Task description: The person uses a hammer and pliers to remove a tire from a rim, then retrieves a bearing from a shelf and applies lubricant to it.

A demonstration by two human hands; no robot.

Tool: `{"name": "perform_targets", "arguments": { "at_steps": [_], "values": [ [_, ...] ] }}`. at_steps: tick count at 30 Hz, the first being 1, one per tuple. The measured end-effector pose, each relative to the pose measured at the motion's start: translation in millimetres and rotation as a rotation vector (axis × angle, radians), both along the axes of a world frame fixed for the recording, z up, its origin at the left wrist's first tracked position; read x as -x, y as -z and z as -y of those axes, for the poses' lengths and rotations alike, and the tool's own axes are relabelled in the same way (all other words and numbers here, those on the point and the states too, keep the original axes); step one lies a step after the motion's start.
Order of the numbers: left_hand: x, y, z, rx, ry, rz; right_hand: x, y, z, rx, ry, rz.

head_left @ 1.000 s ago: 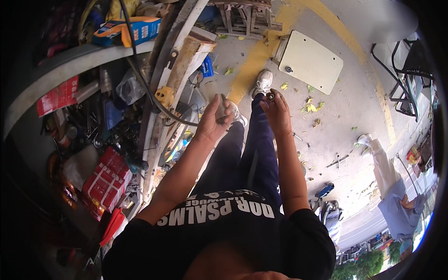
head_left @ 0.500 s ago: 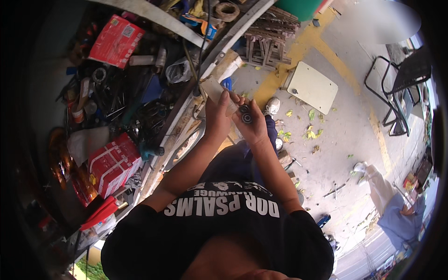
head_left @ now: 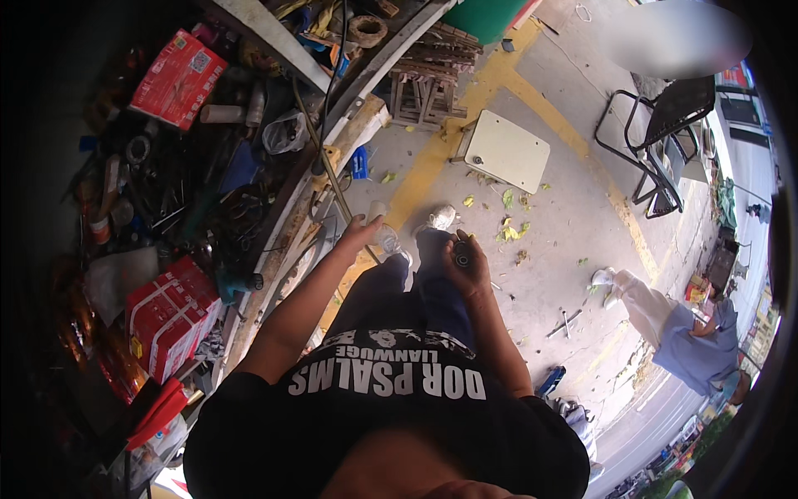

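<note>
My left hand [head_left: 359, 233], out over the bench's near edge, has its fingers closed on a clear plastic piece [head_left: 386, 239], perhaps a bag or sleeve. Its exact kind is hard to make out. To the right, apart from it, my right hand [head_left: 470, 270] curls around small dark ring-shaped parts [head_left: 461, 253] that look like bearings. Fingers partly cover them, so their number cannot be told. Below the hands are my dark trousers and light shoes [head_left: 442, 217].
Left, a cluttered bench holds tools, a red box [head_left: 179, 79] and another red carton [head_left: 173, 314]. Ahead stand a wooden stool [head_left: 428, 96] and a pale board-topped stand [head_left: 504, 151]. A black folding chair [head_left: 657, 133], a cross wrench [head_left: 565, 323] and another person [head_left: 686, 333] are right.
My hands have drawn apart: the left moved left and down with the clear plastic, the right moved right and down with the dark rings. The view has shifted slightly right.
</note>
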State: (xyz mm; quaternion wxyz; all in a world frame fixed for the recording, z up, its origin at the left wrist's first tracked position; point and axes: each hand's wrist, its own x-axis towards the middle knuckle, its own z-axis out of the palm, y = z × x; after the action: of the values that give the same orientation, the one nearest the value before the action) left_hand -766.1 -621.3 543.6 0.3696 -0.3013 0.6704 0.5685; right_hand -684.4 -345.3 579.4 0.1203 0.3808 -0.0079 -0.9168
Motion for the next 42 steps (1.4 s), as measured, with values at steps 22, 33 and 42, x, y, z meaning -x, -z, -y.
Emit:
{"name": "perform_targets", "arguments": {
  "at_steps": [22,33,42],
  "values": [
    [18.4,-100.7,-259.9,-1.146,-0.114,0.701,-43.2,-99.9,-94.4,-1.168,0.526,0.195],
    [-55.8,-117.2,-295.7,-0.961,0.400,1.069,-122.1,-125.9,-12.2,-1.804,0.449,0.803],
    [-122.5,-115.6,-284.6,-0.769,0.686,1.232,-176.7,-103.4,27.4,-2.183,0.278,1.295]
  ]
}}
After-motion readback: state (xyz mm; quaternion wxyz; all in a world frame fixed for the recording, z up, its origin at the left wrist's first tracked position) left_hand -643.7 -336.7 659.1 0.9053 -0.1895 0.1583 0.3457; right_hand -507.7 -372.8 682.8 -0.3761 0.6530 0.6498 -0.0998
